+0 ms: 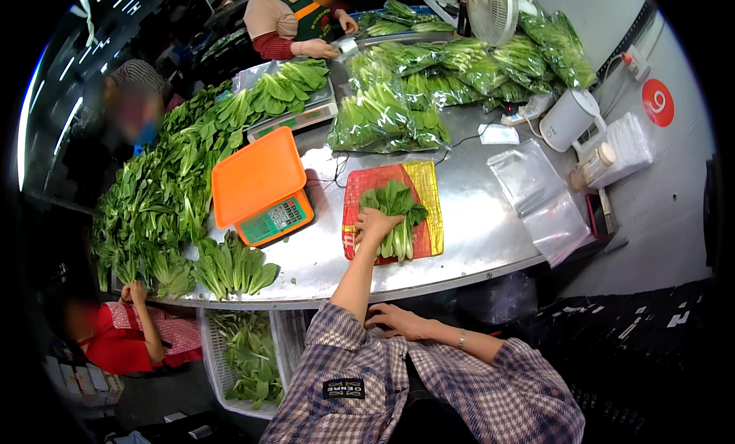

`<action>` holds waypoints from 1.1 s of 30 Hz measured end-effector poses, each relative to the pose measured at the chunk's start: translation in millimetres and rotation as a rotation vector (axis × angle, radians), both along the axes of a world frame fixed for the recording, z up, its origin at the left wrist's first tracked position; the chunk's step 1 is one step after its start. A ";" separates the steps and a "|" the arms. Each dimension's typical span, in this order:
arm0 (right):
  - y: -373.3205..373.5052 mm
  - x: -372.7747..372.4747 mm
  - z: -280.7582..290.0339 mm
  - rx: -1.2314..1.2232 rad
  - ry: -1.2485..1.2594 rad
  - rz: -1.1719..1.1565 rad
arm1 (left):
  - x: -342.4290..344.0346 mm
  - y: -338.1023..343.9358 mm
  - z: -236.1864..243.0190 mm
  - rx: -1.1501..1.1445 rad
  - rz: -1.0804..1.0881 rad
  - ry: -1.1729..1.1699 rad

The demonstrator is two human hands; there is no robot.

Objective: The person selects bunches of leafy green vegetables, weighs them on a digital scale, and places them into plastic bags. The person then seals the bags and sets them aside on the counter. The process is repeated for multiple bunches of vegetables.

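My left hand [375, 226] grips a bunch of green leafy vegetables [396, 193] with pale stems, lying on a red and yellow woven mat [425, 180] on the metal table. My right hand [390, 320] is low, just off the table's front edge beside my left sleeve, fingers apart and slightly bent, with nothing visible in it. Left of the mat stands an orange scale [259, 168] with an empty top plate. More loose greens [230, 268] lie near the front edge at left. Flat clear bags [521, 184] lie on the right.
Bagged greens [390, 119] crowd the back, near a fan [490, 11] and another scale [295, 111]. A kettle [566, 122] and jar [593, 164] stand right. Greens pile [153, 191] along the left. Co-workers [298, 27] stand behind and at lower left [145, 329]. A white crate [218, 360] sits below.
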State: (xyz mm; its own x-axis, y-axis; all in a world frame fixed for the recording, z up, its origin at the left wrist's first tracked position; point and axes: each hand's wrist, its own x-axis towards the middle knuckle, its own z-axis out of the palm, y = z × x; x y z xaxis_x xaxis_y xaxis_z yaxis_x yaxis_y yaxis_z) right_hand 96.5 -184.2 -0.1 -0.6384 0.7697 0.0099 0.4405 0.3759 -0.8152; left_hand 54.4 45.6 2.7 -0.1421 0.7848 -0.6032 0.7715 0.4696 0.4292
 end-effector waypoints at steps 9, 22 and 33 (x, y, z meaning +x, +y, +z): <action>94.9 113.6 18.5 0.063 0.043 -0.541 | 5.0 -26.8 29.6 0.253 -0.067 0.103; 110.2 89.7 -48.8 0.177 0.216 -0.495 | 15.0 -59.4 6.5 0.427 -0.020 0.219; 128.5 164.7 -4.1 0.391 -0.177 0.273 | -16.5 -17.1 3.9 0.220 -0.269 0.109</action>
